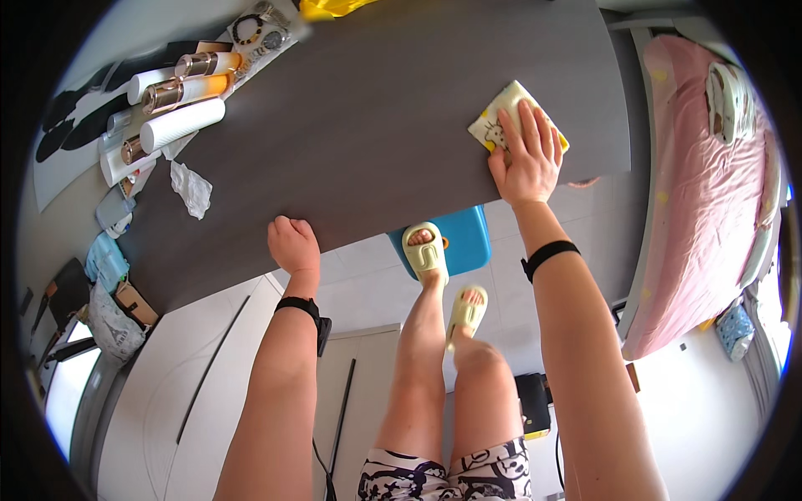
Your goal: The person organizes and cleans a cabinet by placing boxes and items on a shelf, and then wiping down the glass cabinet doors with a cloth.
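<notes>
Flat under my right hand lies a folded, pale yellow cloth with a cartoon print, pressed against the dark grey tabletop towards its right end. The fingers are stretched forward over the cloth and hide much of it. My left hand is curled into a fist at the table's near edge, and I see nothing in it. A crumpled white tissue rests on the tabletop to the left of that fist.
Cosmetic bottles and a tray with bracelets and watches stand along the left back. Bags crowd the left end. A blue plastic box is on the floor below the front edge. A pink-covered bed is at right.
</notes>
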`<state>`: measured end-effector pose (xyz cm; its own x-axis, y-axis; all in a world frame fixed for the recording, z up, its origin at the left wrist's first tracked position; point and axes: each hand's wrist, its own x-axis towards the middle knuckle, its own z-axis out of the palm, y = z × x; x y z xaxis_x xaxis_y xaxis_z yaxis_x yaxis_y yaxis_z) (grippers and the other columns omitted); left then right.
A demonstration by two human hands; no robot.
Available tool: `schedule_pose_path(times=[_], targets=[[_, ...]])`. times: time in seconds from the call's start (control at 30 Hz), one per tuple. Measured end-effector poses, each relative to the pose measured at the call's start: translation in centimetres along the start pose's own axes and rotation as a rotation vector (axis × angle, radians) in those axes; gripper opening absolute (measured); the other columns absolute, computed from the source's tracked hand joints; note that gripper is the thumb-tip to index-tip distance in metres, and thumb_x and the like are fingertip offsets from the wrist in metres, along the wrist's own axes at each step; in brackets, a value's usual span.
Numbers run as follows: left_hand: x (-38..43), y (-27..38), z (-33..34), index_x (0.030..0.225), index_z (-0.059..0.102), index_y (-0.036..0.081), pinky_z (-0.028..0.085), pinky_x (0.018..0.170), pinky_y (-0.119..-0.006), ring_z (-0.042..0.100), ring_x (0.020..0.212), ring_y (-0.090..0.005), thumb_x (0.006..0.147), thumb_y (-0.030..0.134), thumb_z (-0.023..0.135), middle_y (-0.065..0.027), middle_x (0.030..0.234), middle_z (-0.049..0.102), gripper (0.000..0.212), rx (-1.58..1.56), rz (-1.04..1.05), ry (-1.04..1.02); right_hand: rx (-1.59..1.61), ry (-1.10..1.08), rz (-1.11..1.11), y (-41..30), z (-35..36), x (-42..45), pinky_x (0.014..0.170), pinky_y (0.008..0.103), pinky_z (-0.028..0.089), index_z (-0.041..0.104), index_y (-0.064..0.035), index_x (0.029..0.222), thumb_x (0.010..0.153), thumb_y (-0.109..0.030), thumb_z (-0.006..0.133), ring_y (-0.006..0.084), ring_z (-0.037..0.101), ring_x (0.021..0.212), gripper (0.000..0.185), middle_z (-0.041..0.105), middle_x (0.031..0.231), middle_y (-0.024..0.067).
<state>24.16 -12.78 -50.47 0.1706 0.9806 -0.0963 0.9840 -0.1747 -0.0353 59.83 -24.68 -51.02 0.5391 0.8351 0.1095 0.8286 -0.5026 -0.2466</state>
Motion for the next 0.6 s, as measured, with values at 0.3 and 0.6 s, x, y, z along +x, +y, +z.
schedule_pose_path(times=[0.3, 0.6], targets=[[-1.7, 3.3, -1.8, 0.080, 0.051, 0.001, 0.048, 0.070, -0.044, 0.060, 0.078, -0.0365, 0.078, 0.022, 0.056, -0.0177, 0.079, 0.061, 0.022, -0.174, -0.075, -0.338, 0.018, -0.046, 0.028, 0.0, -0.6, -0.2, 0.111, 0.0391, 0.024, 0.053, -0.0306, 0.128, 0.080, -0.027, 0.053, 0.0187, 0.036, 0.132, 0.048, 0.043, 0.141, -0.0032], [-4.1, 15.7, -7.5, 0.096, 0.060, 0.004, 0.049, 0.070, -0.032, 0.061, 0.076, -0.0187, 0.083, 0.022, 0.059, -0.0080, 0.081, 0.064, 0.022, -0.578, 0.115, -0.873, 0.099, -0.406, 0.082, -2.5, -3.6, -5.7, 0.092, 0.0392, 0.044, 0.053, -0.0244, 0.126, 0.081, -0.005, 0.053, 0.0253, 0.047, 0.117, 0.049, 0.044, 0.136, -0.0019]])
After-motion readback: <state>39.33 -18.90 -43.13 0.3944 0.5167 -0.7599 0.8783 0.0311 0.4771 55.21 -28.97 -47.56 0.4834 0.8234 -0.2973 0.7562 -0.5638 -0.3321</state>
